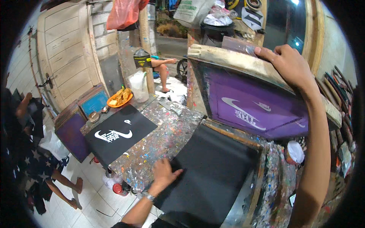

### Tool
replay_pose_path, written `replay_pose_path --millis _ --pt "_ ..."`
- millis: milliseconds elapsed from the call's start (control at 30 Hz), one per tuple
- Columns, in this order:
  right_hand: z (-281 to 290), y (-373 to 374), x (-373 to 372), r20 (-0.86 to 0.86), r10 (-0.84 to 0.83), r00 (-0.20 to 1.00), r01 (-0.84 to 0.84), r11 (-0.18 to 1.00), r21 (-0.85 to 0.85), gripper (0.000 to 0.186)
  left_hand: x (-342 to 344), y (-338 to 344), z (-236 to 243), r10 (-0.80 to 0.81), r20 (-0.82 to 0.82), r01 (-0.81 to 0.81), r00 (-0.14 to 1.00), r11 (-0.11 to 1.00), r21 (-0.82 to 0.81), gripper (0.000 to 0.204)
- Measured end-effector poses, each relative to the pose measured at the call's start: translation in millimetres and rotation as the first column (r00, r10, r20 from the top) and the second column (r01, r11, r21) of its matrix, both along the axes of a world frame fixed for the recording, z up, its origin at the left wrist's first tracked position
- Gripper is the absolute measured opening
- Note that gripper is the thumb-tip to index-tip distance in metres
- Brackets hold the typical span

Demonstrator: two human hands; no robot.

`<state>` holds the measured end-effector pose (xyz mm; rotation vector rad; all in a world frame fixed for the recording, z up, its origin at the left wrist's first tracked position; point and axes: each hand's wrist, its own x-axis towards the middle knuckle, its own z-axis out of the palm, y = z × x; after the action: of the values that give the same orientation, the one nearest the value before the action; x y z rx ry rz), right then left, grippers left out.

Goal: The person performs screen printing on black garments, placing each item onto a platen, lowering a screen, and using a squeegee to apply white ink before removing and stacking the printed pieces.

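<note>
My right hand (283, 62) is closed over the top edge of a wooden screen-printing frame (235, 60), which stands tilted up at the far side. Its purple mesh (213, 95) carries pale logo shapes and lettering. A brownish flat block (235, 44) shows behind that edge, by my thumb. Below the frame, a black sheet (209, 174) lies flat on the printing board. My left hand (165, 174) rests at the sheet's left edge, fingers extended and thumb apart over the black surface. Another black sheet (118, 133), printed with a white design, lies to the left on the paint-spattered table (167, 121).
An orange plate (110, 103) of fried food and a clear plastic bag (138, 86) stand at the table's far left. More framed screens (72, 133) lean there. A white tub (294, 152) sits at right. One person (34, 152) stands left; another person's leg (162, 78) shows outside.
</note>
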<state>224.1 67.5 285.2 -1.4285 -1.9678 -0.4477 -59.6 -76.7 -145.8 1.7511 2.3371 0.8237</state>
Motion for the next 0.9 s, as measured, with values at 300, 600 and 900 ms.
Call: replay_pose_path --millis 300,600,900 --pt "-2.3 19.6 -5.0 0.017 0.120 0.993 -0.117 0.987 -0.107 0.084 -16.7 -21.0 -47.7 -0.110 0.036 0.114 0.993 0.984 -0.134 0.087" --pt "-16.5 -35.2 -3.5 0.140 0.133 0.981 -0.127 0.990 -0.056 0.082 -27.6 -16.2 -18.8 -0.129 0.551 0.280 0.825 0.939 -0.200 0.069" --pt "-13.7 -17.9 -4.5 0.053 0.136 0.989 -0.134 0.991 -0.031 0.070 -8.9 -8.4 14.5 -0.007 0.450 0.178 0.893 0.924 -0.339 0.054"
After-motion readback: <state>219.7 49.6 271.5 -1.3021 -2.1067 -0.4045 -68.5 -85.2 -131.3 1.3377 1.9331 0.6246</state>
